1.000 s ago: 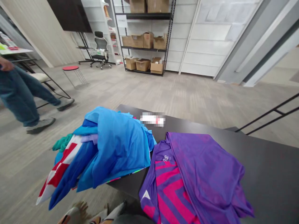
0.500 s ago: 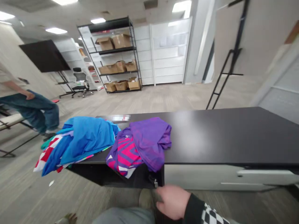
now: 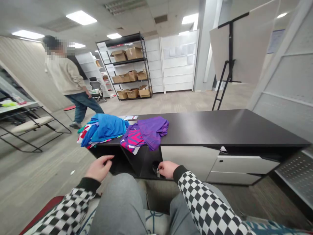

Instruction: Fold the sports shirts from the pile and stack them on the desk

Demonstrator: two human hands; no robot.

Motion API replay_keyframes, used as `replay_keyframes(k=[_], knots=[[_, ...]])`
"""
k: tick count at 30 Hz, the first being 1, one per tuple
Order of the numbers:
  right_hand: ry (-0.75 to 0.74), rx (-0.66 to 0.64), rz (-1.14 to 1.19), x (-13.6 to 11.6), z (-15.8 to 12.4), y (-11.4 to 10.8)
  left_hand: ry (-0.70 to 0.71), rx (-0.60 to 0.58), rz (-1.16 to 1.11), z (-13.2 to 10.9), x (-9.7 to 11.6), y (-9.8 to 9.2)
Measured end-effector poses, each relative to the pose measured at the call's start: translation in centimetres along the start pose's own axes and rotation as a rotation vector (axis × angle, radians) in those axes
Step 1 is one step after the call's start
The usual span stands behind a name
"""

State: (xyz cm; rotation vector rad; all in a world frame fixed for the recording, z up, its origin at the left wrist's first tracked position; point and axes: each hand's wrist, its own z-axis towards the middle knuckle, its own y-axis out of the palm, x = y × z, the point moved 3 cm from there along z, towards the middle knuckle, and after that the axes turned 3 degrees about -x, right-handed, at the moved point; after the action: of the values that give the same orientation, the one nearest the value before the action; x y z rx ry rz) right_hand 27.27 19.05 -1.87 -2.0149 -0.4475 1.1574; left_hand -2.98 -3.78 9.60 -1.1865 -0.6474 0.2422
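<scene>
My right hand (image 3: 167, 169) is at the dark open cubby under the counter, its fingertips pinching what looks like a small metal key (image 3: 158, 173) beside a round black object (image 3: 155, 168). My left hand (image 3: 99, 167) hovers at the cubby's left side, fingers loosely apart and holding nothing. On the black countertop (image 3: 207, 125) above them lie a heap of blue and red clothing (image 3: 105, 128) and a folded purple and pink jersey (image 3: 146, 133). A small white packet (image 3: 130, 117) sits behind the clothing.
My grey-trousered knees (image 3: 119, 202) fill the bottom. White drawers (image 3: 244, 164) run along the counter's right side. A co-worker (image 3: 67, 76) stands beyond the counter's left end. Farther back are a metal shelf with cardboard boxes (image 3: 124, 67) and a board on a black easel (image 3: 231, 49).
The view has tilted up and levelled, showing more of the room. My left hand has come into view, and my right hand has moved left to the small metal piece. The co-worker stands farther away.
</scene>
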Motion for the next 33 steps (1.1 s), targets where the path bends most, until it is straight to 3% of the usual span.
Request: replay_keyframes(k=[3, 6, 9, 12, 14, 17, 20, 25, 28, 33], knots=[[0.059, 0.026, 0.092, 0.4, -0.2, -1.7, 0.160, -0.038, -0.199, 7.0, 6.3, 2.6], [0.014, 0.130, 0.268, -1.4, -0.7, -4.1, 0.226, -0.166, -0.131, 12.3, 12.1, 6.2], [-0.159, 0.410, 0.271, -3.9, -1.3, -7.4, 0.188, -0.229, 0.059, 14.4, 15.4, 10.4], [-0.288, 0.623, 0.227, -4.7, -0.3, -10.6, 0.290, -0.221, 0.065, 13.8, 17.0, 13.1], [-0.311, 0.661, 0.142, -4.2, 1.8, -12.2, 0.407, -0.209, 0.021, 12.8, 17.2, 13.4], [-0.191, 0.595, -0.041, -2.6, 5.9, -13.1, 0.495, -0.202, -0.048, 12.0, 16.1, 12.7], [-0.057, 0.551, -0.156, -1.4, 8.8, -13.3, 0.491, -0.179, -0.098, 12.3, 13.6, 12.0], [0.123, 0.591, -0.193, -0.2, 10.3, -15.0, 0.437, -0.122, -0.097, 13.4, 10.7, 12.2], [0.140, 0.654, -0.012, 1.1, 10.5, -16.4, 0.452, -0.107, -0.112, 13.5, 10.7, 11.8], [0.096, 1.053, 0.727, 5.6, 9.2, -18.7, 0.497, -0.095, -0.222, 13.5, 10.9, 10.4]])
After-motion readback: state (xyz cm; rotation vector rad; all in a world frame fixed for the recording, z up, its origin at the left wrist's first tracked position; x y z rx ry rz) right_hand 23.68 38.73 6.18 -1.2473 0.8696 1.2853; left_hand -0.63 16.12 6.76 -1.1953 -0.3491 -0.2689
